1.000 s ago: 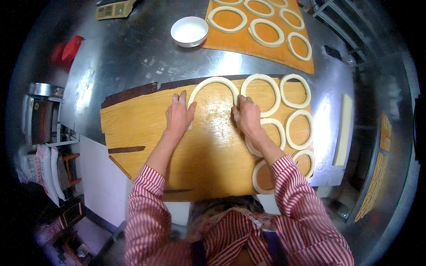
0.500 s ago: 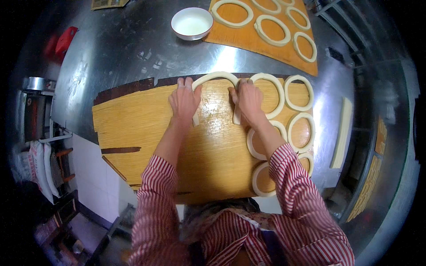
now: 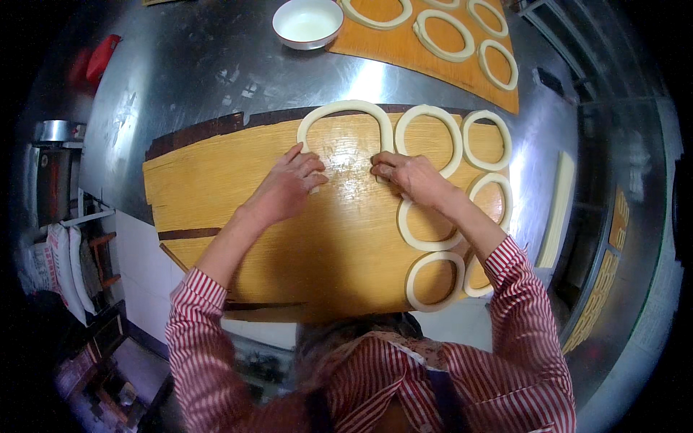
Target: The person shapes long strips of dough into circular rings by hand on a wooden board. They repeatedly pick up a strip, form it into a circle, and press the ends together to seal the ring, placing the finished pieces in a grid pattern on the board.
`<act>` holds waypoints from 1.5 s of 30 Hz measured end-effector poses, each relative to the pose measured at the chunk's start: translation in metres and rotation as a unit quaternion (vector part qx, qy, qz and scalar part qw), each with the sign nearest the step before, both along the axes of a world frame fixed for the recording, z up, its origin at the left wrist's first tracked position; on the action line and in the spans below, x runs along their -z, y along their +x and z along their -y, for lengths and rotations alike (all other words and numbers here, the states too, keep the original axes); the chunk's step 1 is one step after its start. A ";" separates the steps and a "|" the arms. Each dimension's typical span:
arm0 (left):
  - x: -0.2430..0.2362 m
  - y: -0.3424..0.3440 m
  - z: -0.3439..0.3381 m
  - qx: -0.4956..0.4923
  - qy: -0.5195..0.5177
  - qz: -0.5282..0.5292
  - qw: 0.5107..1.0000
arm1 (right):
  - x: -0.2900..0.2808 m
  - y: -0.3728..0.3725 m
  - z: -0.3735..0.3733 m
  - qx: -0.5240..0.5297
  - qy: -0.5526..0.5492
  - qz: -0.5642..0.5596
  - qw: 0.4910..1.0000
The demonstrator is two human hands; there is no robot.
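A pale dough rope (image 3: 345,107) lies in an upside-down U on the yellow wooden board (image 3: 195,187), its bend pointing away from me. My left hand (image 3: 289,184) has its fingers curled over the rope's left leg, and a small tip shows under the fingers. At the right leg, my right hand (image 3: 411,175) pinches the dough near its end with bent fingers. The two ends are apart. Just right of the rope sits a closed dough ring (image 3: 399,130), with several more rings, such as one at the near edge (image 3: 411,281), along the board's right side.
A white bowl (image 3: 308,25) of pale liquid stands on the metal table (image 3: 195,86). Beyond it, another wooden board (image 3: 404,61) carries several dough rings. A pale strip (image 3: 556,209) lies along the table's right side. Something red (image 3: 103,58) is at the far left.
Both hands have slid from the rope's upper sides down toward its ends, drawing nearer to me. My forearms have spread outward. The whole view has shifted slightly.
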State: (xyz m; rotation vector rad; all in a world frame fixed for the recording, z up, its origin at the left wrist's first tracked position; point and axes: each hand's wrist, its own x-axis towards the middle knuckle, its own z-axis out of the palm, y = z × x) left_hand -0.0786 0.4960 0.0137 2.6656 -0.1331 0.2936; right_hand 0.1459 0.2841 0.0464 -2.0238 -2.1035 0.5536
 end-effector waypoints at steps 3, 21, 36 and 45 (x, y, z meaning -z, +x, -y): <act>-0.009 0.011 -0.001 0.026 -0.014 -0.029 0.999 | 0.000 -0.004 -0.007 0.035 0.004 -0.032 0.999; 0.005 0.053 -0.004 -0.117 -0.471 -0.064 0.872 | 0.017 -0.056 -0.048 0.442 0.093 -0.510 0.732; 0.001 0.057 0.004 -0.152 -0.497 -0.091 0.850 | 0.024 -0.057 -0.049 0.430 0.123 -0.544 0.710; 0.006 0.061 0.020 -0.141 -0.307 -0.102 0.936 | -0.002 -0.030 -0.023 0.267 0.028 -0.267 0.926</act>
